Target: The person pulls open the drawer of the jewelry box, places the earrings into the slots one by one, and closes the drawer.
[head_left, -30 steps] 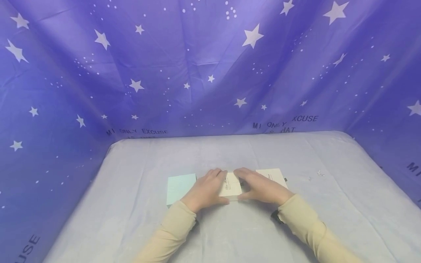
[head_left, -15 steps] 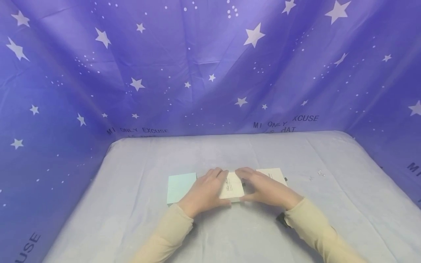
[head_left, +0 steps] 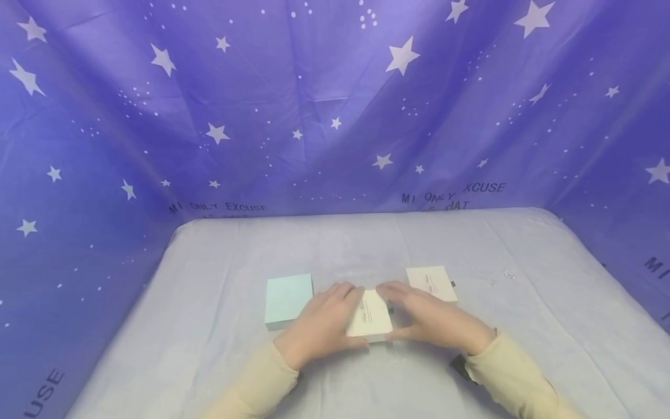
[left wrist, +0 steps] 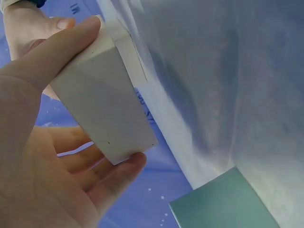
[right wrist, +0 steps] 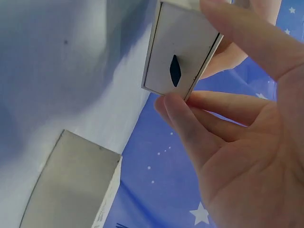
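Note:
Between both hands is a small cream drawer box (head_left: pixel 374 317) with dark lettering on its top. My left hand (head_left: pixel 321 323) grips its left end, thumb at the near edge and fingers at the far edge. On the opposite end, my right hand (head_left: pixel 431 317) holds it the same way. A plain pale end of the box (left wrist: pixel 107 97) faces the left wrist view. In the right wrist view, the drawer front shows a black pull tab (right wrist: pixel 175 71) and sits flush within the sleeve.
A mint-green box (head_left: pixel 288 298) lies left of my left hand. Beyond my right hand lies a second cream box (head_left: pixel 431 281) with a dark tab. Small shiny bits (head_left: pixel 509 274) are on the grey cloth-covered table (head_left: pixel 335 244). A purple star-print curtain (head_left: pixel 335 70) hangs behind.
Both hands have brought the held cream box nearer to me and slightly right. More of the second cream box and the mint-green box now shows.

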